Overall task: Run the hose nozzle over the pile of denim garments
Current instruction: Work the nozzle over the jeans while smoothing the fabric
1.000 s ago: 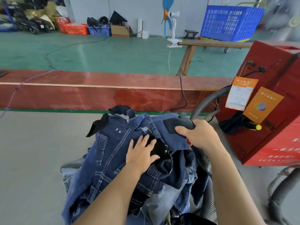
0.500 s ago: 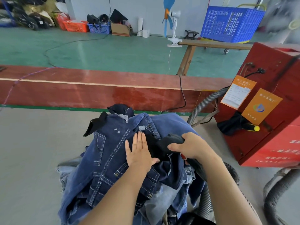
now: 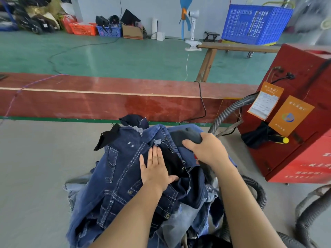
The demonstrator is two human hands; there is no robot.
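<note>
Mid-pass: right hand [image 3: 207, 151] clamped on nozzle [image 3: 186, 136] at far edge of denim [image 3: 121, 174], left hand [image 3: 155, 168] flat (fingers straight); near garments left.

Counted: 2 hands, left [image 3: 155, 170] & right [image 3: 208, 150]; 1 nozzle [image 3: 186, 136]; 1 denim pile [image 3: 136, 185]; 1 red machine [image 3: 293, 111] w/ 2 orange tags [image 3: 290, 116]; 1 fan [image 3: 189, 20]; 1 big blue crate [image 3: 254, 24].
</note>
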